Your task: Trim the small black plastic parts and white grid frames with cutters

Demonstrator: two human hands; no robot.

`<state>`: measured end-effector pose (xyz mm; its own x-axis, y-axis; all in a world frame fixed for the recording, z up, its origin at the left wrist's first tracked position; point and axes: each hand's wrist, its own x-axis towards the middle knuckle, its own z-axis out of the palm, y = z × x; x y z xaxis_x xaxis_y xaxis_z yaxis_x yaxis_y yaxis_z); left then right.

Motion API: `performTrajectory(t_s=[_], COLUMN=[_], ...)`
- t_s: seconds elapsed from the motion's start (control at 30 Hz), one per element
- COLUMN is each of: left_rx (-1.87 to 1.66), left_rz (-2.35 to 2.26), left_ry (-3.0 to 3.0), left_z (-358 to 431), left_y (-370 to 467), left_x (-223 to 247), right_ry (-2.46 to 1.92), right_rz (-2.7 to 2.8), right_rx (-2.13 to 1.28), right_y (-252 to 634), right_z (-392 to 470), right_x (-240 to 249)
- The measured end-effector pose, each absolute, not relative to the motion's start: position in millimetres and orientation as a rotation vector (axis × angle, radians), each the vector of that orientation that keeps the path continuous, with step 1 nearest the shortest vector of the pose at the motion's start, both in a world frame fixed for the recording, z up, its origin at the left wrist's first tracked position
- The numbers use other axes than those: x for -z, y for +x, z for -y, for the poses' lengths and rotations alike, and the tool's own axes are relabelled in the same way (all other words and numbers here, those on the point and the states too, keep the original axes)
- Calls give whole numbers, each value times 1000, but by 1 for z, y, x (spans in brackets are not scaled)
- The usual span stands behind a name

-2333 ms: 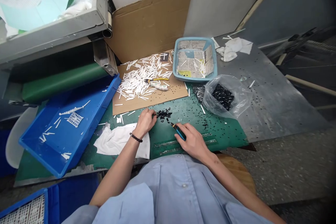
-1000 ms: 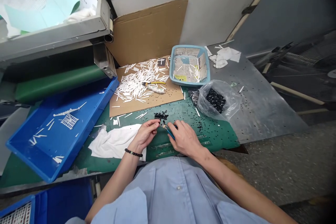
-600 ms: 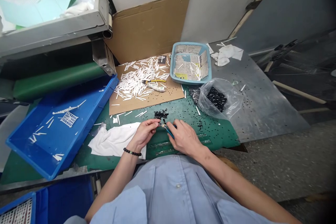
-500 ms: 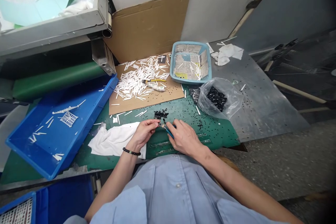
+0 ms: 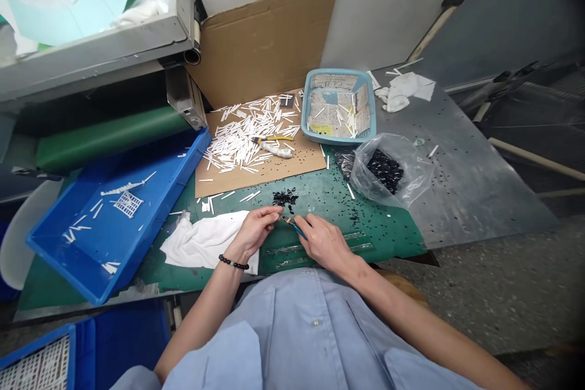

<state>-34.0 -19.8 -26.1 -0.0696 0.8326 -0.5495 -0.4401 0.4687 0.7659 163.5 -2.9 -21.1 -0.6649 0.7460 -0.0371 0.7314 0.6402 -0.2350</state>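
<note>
A person's left grip (image 5: pixel 255 230) and right grip (image 5: pixel 326 242), close together.
The left is pinched at the fingertips (image 5: pixel 275 209); the right is curled closed, its back upward. Behind each grip, bare left forearm (image 5: pixel 198 314) and right forearm (image 5: pixel 411 314) slant outward.

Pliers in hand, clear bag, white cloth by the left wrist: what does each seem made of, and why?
Pliers: greyish tip likely metal, blue handle perhaps plastic; finish unclear.
Bag: probably thin, shiny plastic film, being transparent, crinkled and glinting.
Cloth: matt, likely woven fabric, given its soft folds.
</note>
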Motion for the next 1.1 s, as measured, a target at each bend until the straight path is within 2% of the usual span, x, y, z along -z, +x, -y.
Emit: performTrajectory(t_s=[0.2,0.3,0.43,0.53,0.67,0.83,0.97,1.1], left_rx=[-1153,-1099,-785,-598,-552,-840,-1085,-1185], left_rz=[-1126,-1547,-2056,-2139,-2088,-1962,-1574,-1304], left_ry=[230,620,1342,1581,1679,1302,780,554], left_z=[10,2,-5,-6,-5,-3,2,9], left_y=[-51,-47,-37,-34,-34,-37,-40,-39], left_x=[29,34,42,46,49,48,46,45], right_ry=[-1296,-1306,-1315,-1316,-1325,-1321,-1289,-1242], right_rz=[2636,2626,2622,2614,2613,2614,2603,2607], right_rx=[-372,-377,-373,-381,-391,-401,-395,-357], right_y=[174,176,175,176,177,176,172,166], right_z=[9,9,7,7,9,8,4,0], right_x=[38,42,43,43,43,39,37,35])
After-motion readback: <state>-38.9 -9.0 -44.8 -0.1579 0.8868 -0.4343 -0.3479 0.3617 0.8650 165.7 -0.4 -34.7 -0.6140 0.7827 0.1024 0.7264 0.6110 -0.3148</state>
